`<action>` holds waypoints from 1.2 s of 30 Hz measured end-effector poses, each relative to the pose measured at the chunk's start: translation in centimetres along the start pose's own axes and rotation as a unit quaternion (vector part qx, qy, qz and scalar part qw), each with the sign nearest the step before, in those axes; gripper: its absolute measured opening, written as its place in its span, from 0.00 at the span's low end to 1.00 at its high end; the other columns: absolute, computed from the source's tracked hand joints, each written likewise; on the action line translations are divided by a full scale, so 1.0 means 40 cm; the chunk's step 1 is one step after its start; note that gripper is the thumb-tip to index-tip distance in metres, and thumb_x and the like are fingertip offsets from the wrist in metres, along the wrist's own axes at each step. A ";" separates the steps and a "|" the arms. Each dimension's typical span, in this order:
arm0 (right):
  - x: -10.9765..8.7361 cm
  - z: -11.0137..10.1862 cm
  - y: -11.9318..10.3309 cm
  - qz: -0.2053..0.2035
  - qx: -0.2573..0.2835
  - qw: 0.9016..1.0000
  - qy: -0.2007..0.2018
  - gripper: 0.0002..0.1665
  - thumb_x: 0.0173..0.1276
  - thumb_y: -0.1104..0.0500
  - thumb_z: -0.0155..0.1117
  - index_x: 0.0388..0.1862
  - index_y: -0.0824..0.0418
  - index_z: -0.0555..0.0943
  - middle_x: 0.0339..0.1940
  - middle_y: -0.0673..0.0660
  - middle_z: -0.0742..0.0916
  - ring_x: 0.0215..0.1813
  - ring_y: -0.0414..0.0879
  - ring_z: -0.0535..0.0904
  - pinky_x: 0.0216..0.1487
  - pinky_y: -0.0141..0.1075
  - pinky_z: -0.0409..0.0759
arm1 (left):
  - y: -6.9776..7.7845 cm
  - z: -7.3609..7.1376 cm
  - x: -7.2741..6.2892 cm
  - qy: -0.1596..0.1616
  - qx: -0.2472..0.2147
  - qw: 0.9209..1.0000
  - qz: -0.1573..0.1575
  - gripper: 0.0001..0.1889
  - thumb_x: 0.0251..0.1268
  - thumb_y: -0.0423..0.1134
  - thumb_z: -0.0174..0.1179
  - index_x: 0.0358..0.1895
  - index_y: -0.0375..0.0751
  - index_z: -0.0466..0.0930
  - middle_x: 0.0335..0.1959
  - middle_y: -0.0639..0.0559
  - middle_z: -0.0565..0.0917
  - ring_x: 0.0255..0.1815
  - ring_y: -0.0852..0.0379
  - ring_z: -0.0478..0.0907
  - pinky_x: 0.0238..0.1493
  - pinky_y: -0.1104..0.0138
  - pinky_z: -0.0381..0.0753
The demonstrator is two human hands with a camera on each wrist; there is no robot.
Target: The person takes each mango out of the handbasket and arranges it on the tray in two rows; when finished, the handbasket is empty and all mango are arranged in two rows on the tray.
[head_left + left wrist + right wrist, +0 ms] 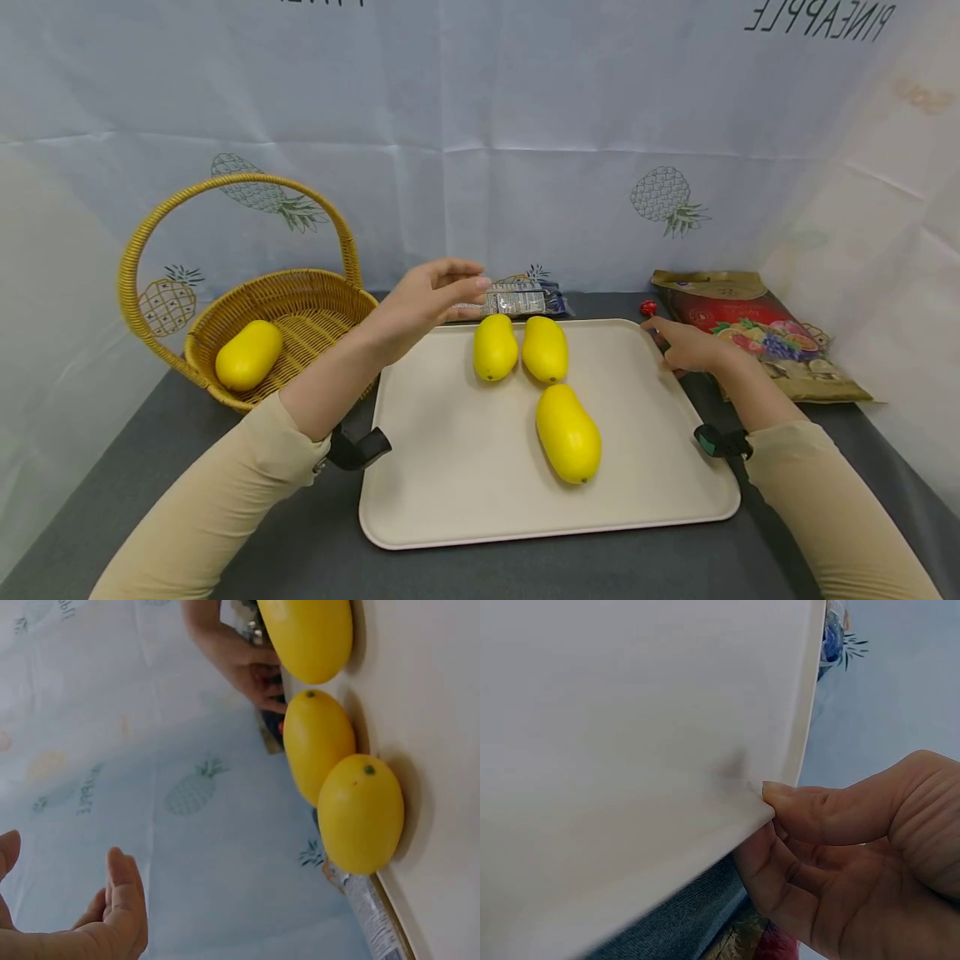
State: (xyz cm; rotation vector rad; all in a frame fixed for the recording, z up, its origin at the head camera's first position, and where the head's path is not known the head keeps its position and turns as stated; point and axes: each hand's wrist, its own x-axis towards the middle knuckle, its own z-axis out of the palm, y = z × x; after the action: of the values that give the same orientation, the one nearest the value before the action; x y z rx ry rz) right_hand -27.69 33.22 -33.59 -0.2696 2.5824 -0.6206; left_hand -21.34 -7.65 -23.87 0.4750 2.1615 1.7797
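Note:
A cream tray (457, 475) bears three smooth yellow papaya-like fruits: one at the back (495, 347), another close beside it (545, 350) and a larger one (568, 433) nearer the front. At the tray's back right corner, my right hand (688, 346) pinches the rim; in the right wrist view the thumb (810, 814) lies on top with fingers curled beneath. My left hand (431, 302) hovers over the back left part of the tray, its fingers relaxed and holding nothing. The left wrist view also shows that hand (112, 915) apart from the fruits.
Left of the tray stands a wicker basket (322, 304) with a tall handle, holding another yellow fruit (249, 356). Behind the tray lies a plastic packet (525, 300). A red and gold bag (772, 333) and a small red object (648, 308) are at back right, before a hanging cloth.

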 end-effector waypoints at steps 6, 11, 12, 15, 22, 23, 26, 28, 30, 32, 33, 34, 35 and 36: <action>-0.006 0.000 -0.004 0.000 -0.001 1.000 -0.001 0.46 0.60 0.75 0.56 0.76 0.70 0.50 0.68 0.81 0.64 0.61 0.69 0.74 0.48 0.47 0.88 | 0.009 -0.064 -0.010 0.047 0.008 0.999 0.022 0.31 0.74 0.48 0.55 0.75 0.42 0.59 0.73 0.45 0.67 0.71 0.45 0.71 0.72 0.56 0.73; -0.007 0.002 -0.005 0.000 -0.001 1.000 0.001 0.46 0.59 0.75 0.56 0.76 0.70 0.50 0.68 0.80 0.64 0.61 0.68 0.74 0.48 0.47 0.88 | 0.002 -0.115 -0.010 0.103 0.034 0.993 0.039 0.31 0.74 0.48 0.54 0.74 0.41 0.59 0.70 0.41 0.67 0.70 0.45 0.71 0.72 0.56 0.73; -0.007 0.002 -0.005 0.000 -0.001 1.000 0.002 0.46 0.59 0.75 0.56 0.76 0.70 0.50 0.68 0.80 0.65 0.61 0.68 0.74 0.48 0.47 0.88 | 0.001 -0.125 -0.011 0.115 0.038 0.992 0.040 0.31 0.74 0.49 0.55 0.74 0.41 0.59 0.70 0.41 0.67 0.69 0.46 0.71 0.72 0.56 0.73; -0.007 0.002 -0.004 -0.003 -0.002 1.000 0.002 0.46 0.59 0.76 0.56 0.76 0.70 0.50 0.68 0.81 0.65 0.60 0.68 0.75 0.47 0.47 0.88 | -0.007 -0.156 -0.014 0.147 0.049 0.987 0.036 0.33 0.73 0.51 0.55 0.74 0.42 0.59 0.69 0.42 0.66 0.69 0.46 0.71 0.72 0.58 0.73; -0.008 0.001 -0.002 -0.004 -0.001 1.000 0.003 0.46 0.60 0.76 0.55 0.76 0.70 0.50 0.68 0.81 0.64 0.61 0.69 0.74 0.46 0.47 0.88 | -0.042 -0.239 -0.024 0.211 0.075 0.975 0.017 0.38 0.70 0.60 0.54 0.76 0.44 0.56 0.59 0.53 0.70 0.68 0.47 0.73 0.74 0.55 0.70; -0.008 0.001 -0.002 -0.005 -0.001 1.000 0.004 0.46 0.60 0.76 0.56 0.76 0.70 0.50 0.68 0.81 0.64 0.61 0.69 0.74 0.46 0.47 0.88 | -0.048 -0.250 -0.023 0.221 0.073 0.972 0.017 0.39 0.70 0.60 0.54 0.76 0.43 0.57 0.57 0.55 0.70 0.66 0.47 0.73 0.74 0.55 0.70; -0.008 0.001 0.001 -0.007 -0.004 1.000 0.006 0.46 0.60 0.76 0.56 0.76 0.71 0.50 0.68 0.81 0.64 0.61 0.70 0.74 0.45 0.46 0.88 | -0.064 -0.280 -0.020 0.250 0.070 0.966 0.015 0.39 0.70 0.60 0.54 0.75 0.40 0.57 0.52 0.60 0.70 0.63 0.52 0.74 0.72 0.57 0.71; -0.007 0.001 0.001 -0.007 -0.003 1.000 0.006 0.46 0.60 0.75 0.56 0.76 0.70 0.50 0.68 0.81 0.64 0.61 0.69 0.74 0.45 0.46 0.88 | -0.074 -0.296 -0.018 0.270 0.069 0.960 0.013 0.39 0.70 0.59 0.54 0.75 0.38 0.58 0.51 0.61 0.70 0.59 0.56 0.74 0.71 0.59 0.73; -0.006 0.001 0.001 -0.006 -0.003 1.000 0.006 0.46 0.60 0.75 0.56 0.76 0.70 0.50 0.68 0.81 0.65 0.61 0.69 0.74 0.45 0.45 0.88 | -0.082 -0.309 -0.018 0.284 0.068 0.956 0.007 0.39 0.70 0.59 0.53 0.75 0.37 0.57 0.52 0.62 0.69 0.57 0.60 0.74 0.71 0.61 0.73; -0.006 0.001 0.001 -0.007 -0.004 1.000 0.006 0.46 0.60 0.75 0.56 0.76 0.70 0.50 0.68 0.81 0.65 0.60 0.69 0.74 0.45 0.45 0.88 | -0.089 -0.319 -0.017 0.296 0.062 0.953 0.002 0.39 0.71 0.58 0.53 0.75 0.37 0.57 0.51 0.63 0.69 0.56 0.63 0.73 0.70 0.62 0.74; -0.006 0.001 -0.001 -0.006 -0.002 1.000 0.006 0.46 0.60 0.75 0.56 0.76 0.70 0.51 0.68 0.80 0.65 0.60 0.68 0.74 0.45 0.46 0.88 | -0.090 -0.324 -0.017 0.301 0.061 0.952 -0.002 0.39 0.71 0.59 0.53 0.75 0.37 0.57 0.51 0.64 0.68 0.55 0.65 0.72 0.70 0.62 0.74; -0.005 0.001 -0.001 -0.007 -0.001 1.000 0.006 0.46 0.60 0.75 0.56 0.76 0.70 0.51 0.68 0.80 0.65 0.60 0.68 0.74 0.46 0.46 0.88 | -0.092 -0.329 -0.017 0.305 0.058 0.951 -0.004 0.39 0.71 0.58 0.53 0.75 0.37 0.56 0.50 0.64 0.67 0.54 0.66 0.72 0.70 0.62 0.73; -0.005 0.001 0.000 -0.007 0.000 1.000 0.006 0.46 0.60 0.75 0.56 0.76 0.70 0.51 0.68 0.80 0.65 0.60 0.68 0.75 0.46 0.46 0.88 | -0.092 -0.334 -0.016 0.309 0.057 0.949 -0.007 0.39 0.70 0.58 0.53 0.75 0.37 0.56 0.49 0.65 0.67 0.52 0.67 0.72 0.71 0.62 0.73; -0.003 0.001 0.001 -0.008 0.001 1.000 0.006 0.46 0.59 0.75 0.56 0.76 0.70 0.51 0.67 0.80 0.65 0.60 0.68 0.75 0.46 0.47 0.88 | -0.092 -0.339 -0.016 0.315 0.055 0.948 -0.010 0.39 0.70 0.58 0.54 0.76 0.37 0.56 0.48 0.65 0.67 0.51 0.68 0.72 0.71 0.62 0.73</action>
State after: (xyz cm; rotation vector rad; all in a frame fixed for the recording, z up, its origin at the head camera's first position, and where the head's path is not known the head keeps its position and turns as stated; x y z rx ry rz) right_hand -27.54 33.27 -33.60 -0.2871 2.5941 -0.6326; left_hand -26.86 -20.54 -24.93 -0.1250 2.6688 1.9986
